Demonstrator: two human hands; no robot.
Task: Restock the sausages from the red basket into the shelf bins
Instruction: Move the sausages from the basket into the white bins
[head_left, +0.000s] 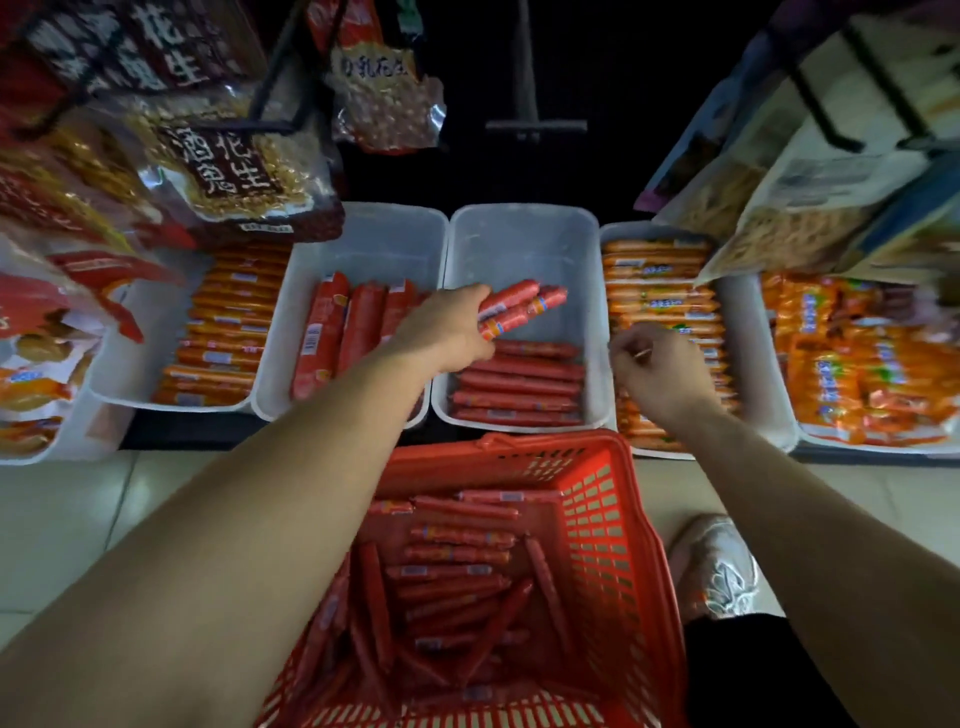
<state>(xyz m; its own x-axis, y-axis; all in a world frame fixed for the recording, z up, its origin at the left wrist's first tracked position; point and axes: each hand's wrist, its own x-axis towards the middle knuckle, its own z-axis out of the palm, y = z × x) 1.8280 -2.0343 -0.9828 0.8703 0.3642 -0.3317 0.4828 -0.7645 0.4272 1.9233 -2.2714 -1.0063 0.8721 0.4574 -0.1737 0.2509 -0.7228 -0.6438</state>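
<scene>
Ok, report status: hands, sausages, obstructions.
Left hand grips sausages over half-filled bin. Right hand curled, empty. Basket holds plenty more. Nothing in the way.

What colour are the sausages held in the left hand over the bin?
The sausages are red with a small orange-and-blue label, clearest in the head view.

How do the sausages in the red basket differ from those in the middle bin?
Basket sausages lie jumbled at many angles; bin sausages lie in neat crosswise rows. Basket sausages cover its floor; bin sausages fill only the near end. Both are thin and red-wrapped.
</scene>
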